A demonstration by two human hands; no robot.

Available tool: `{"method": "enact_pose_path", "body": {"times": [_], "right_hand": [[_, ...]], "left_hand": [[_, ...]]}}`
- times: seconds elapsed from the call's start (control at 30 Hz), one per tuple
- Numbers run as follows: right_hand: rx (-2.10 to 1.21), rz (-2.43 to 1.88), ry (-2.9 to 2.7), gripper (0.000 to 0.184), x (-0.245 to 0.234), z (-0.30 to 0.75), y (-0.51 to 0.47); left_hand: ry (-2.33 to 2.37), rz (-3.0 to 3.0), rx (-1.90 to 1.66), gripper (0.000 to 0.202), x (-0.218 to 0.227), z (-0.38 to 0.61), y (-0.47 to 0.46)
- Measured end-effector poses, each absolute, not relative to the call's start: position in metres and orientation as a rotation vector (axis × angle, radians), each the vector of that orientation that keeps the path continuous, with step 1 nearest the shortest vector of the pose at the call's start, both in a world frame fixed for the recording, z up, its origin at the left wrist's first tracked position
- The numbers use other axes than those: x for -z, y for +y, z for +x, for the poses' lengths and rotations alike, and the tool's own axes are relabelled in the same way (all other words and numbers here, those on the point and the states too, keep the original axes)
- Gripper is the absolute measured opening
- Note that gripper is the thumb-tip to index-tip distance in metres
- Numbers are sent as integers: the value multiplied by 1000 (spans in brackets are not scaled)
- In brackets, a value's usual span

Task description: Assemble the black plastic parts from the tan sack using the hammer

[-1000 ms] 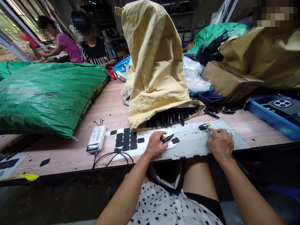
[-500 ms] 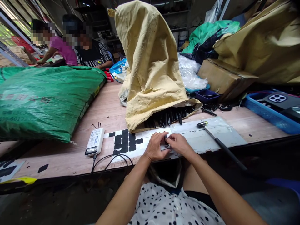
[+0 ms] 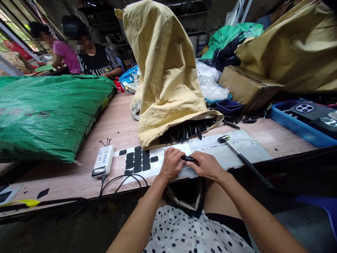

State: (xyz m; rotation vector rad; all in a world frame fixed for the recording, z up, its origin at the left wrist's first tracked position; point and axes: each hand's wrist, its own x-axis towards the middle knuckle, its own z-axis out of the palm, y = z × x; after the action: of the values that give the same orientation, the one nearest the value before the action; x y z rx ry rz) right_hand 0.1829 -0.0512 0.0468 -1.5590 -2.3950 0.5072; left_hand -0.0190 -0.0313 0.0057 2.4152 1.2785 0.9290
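A short black pen-like piece (image 3: pixel 189 159) lies level between my two hands, over the grey board (image 3: pixel 210 147) at the table's front edge. My left hand (image 3: pixel 171 162) is closed on its left end. At its right end, the fingers of my right hand (image 3: pixel 206 163) grip it. My fingers hide both ends. Beyond the hands, many similar black pieces (image 3: pixel 184 133) spill from the mouth of a tan sack (image 3: pixel 165 80). Left of my left hand, black rounded square stickers (image 3: pixel 137 159) sit in rows on a white sheet.
A hammer (image 3: pixel 243 160) lies across the board, its handle past the table edge. To the left are a white power bank (image 3: pixel 103 161) with a black cable and a large green sack (image 3: pixel 52 116). A blue tray (image 3: pixel 302 123) stands right. Two people sit at the far left.
The black piece now shows lengthwise between my hands, where it was mostly hidden before. My hands have drawn slightly apart. The whole view has shifted a little.
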Motion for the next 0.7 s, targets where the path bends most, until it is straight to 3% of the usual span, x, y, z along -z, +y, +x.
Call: {"method": "enact_pose_path", "body": {"times": [0.7], "right_hand": [[-347,-1457,-2326,23,-18,173,-48]], "left_hand": [[1248,2512,-874,13,-1,-23,-32]]}}
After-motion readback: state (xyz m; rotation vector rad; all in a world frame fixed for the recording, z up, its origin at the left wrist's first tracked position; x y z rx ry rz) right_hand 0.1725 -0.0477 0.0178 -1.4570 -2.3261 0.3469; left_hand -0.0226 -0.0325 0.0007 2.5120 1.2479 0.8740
